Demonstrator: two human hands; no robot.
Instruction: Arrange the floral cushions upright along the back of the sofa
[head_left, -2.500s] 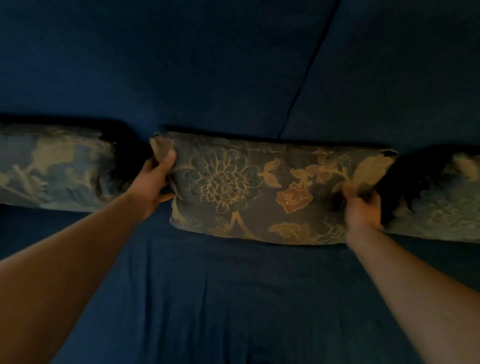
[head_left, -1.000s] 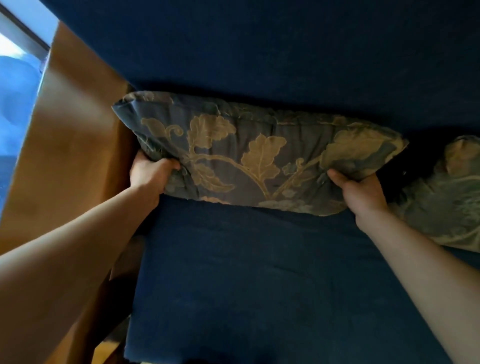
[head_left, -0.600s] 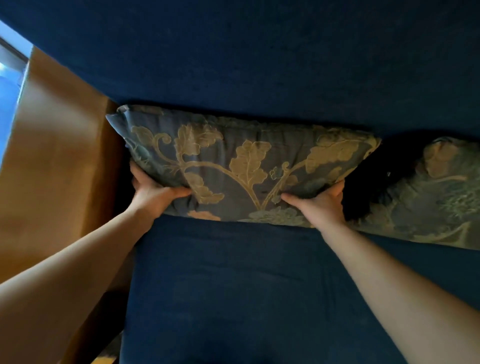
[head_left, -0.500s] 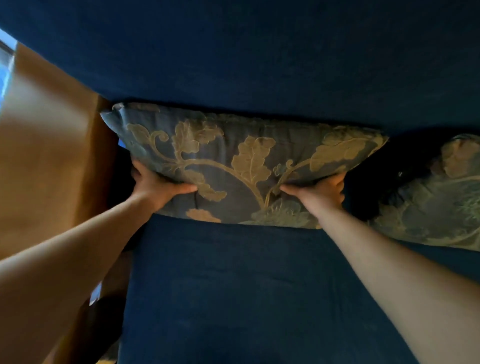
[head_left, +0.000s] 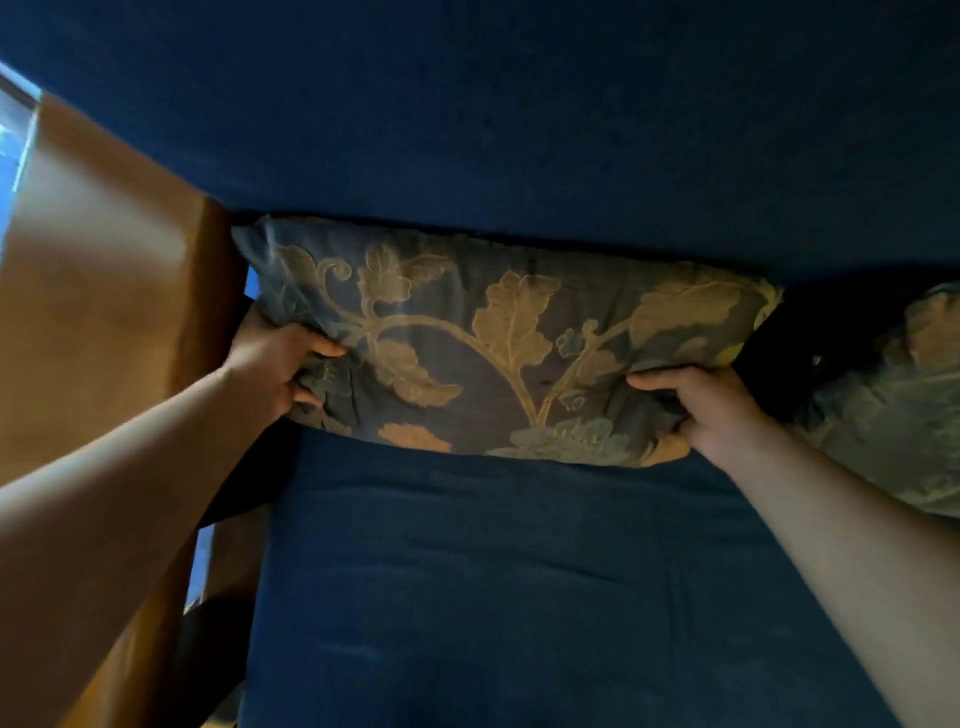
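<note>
While it stands against the sofa (head_left: 519, 597) back by the wooden armrest (head_left: 104, 312), the cushion (head_left: 498, 353) is gripped at its lower corners by the left hand (head_left: 275, 364) and right hand (head_left: 711, 405); another cushion (head_left: 898, 405) sits just beside it.

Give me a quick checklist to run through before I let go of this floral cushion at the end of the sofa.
1. Both hands gripping: left hand and right hand pinch its lower corners. Ok.
2. Floral cushion against the sofa back: top edge meets it. Ok.
3. Bottom edge on the seat: ok.
4. Fully upright: cannot tell from this angle.
5. Snug to the wooden armrest: ok.
6. Gap to the neighbouring cushion: dark gap remains. Not ok.
</note>
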